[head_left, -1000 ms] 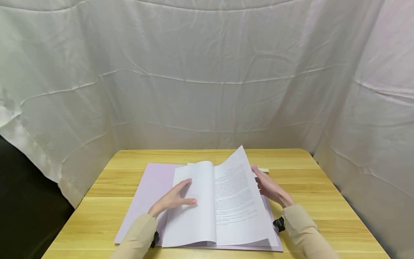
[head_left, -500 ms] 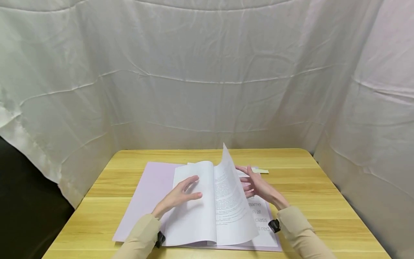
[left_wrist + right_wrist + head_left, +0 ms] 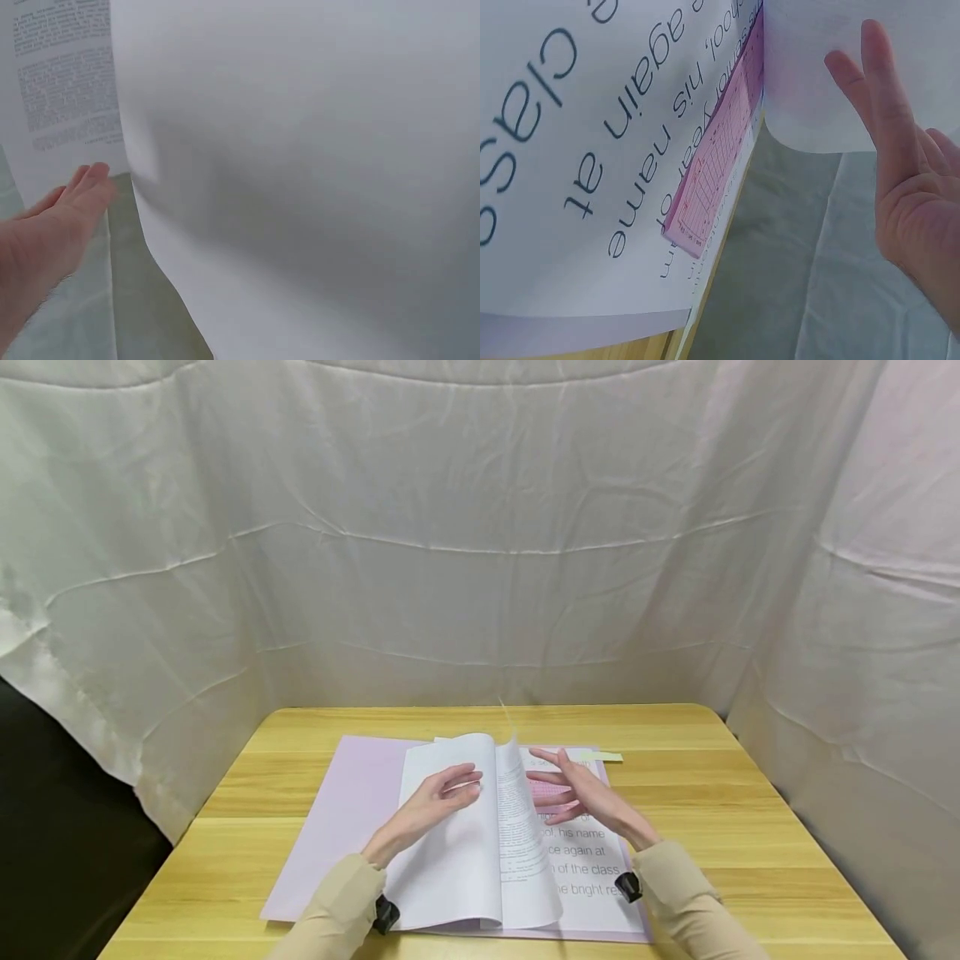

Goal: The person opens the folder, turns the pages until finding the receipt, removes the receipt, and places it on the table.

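Note:
A lilac folder (image 3: 333, 835) lies opened on the wooden table with white printed sheets inside. One printed page (image 3: 523, 860) stands upright and curls leftward near the fold. Beside its right face is my right hand (image 3: 592, 795), fingers spread and straight, fingertips right at the paper. My left hand (image 3: 427, 810) is over the blank turned page (image 3: 450, 893), its fingers extended and relaxed, holding nothing. Under my right hand, a pink gridded slip (image 3: 716, 161) lies on a sheet in large print (image 3: 592, 868), partly hidden by the fingers in the head view.
A pale yellow-green tab (image 3: 611, 757) sticks out past the folder's upper right edge. Bare wood of the table (image 3: 720, 810) shows on both sides. Pale grey cloth (image 3: 480, 593) hangs behind and at the sides. A black area (image 3: 60, 827) is at far left.
My right hand has moved left, and the printed page has swung up and leftward, baring the large-print sheet and pink slip. My left hand has shifted slightly right and up.

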Demonstrator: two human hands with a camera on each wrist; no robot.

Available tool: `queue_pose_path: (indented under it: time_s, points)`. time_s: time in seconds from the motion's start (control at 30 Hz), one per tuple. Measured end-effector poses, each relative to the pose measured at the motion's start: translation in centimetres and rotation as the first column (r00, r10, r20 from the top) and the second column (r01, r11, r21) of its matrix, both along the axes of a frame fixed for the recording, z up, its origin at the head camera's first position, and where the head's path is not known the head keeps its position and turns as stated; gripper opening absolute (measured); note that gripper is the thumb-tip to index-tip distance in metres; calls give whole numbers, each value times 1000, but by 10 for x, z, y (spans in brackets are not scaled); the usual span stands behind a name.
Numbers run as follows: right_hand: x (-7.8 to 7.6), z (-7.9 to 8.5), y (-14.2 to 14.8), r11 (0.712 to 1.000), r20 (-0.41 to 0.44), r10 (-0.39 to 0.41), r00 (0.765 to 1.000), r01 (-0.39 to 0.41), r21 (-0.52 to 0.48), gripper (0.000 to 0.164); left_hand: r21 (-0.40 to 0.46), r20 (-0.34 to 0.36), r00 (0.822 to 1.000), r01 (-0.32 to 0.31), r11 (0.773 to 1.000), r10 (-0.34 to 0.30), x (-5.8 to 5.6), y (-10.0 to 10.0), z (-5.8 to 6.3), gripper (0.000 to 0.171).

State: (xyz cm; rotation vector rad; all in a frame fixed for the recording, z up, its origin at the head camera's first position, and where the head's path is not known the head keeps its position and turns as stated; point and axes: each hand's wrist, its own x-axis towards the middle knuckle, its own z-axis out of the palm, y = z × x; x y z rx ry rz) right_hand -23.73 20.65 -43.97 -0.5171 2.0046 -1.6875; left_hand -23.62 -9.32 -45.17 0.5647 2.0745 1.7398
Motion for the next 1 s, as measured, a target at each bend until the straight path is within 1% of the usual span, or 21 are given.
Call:
queue_pose_path:
  time_s: [0.1,0.2,0.27,0.37,0.5,0.63,0.73,0.9,0.97,1.0]
  points:
    - [0,1,-3,1000,-8,13,1000,-13,9,64,21,20,1000,-9,1000,9,0,4,2,69]
    - [0,1,-6,999,-12,37,999,-37,-2,66,103,78,997,3,995,-11,0,8,3,69]
    - [-1,1,-8,999,-14,47,999,-47,-7,66,167,117,993,11,986,-31,-1,9,4,70]
    - [-1,1,-10,999,-20,51,998,-51,-4,66,222,152,988,-5,975,-30,-2,12,5,72]
    - [-1,1,-12,998,-38,54,998,-54,15,67,225,166,986,-52,973,14,-3,14,7,73]
    - [0,1,-13,998,-56,58,997,-57,22,68,189,180,980,-124,974,90,-3,16,9,77]
    - [1,1,-13,998,-62,61,996,-60,18,68,171,191,971,-176,969,142,-2,16,11,78]
    - [1,0,-13,998,-67,62,996,-61,24,68,165,169,966,-221,961,194,-2,13,11,71]
    - [1,0,-13,998,-71,61,996,-60,24,68,160,162,961,-249,955,223,-2,12,11,72]
    - [1,-1,-13,998,-76,62,995,-60,23,68,153,163,956,-269,951,244,-2,12,10,74]
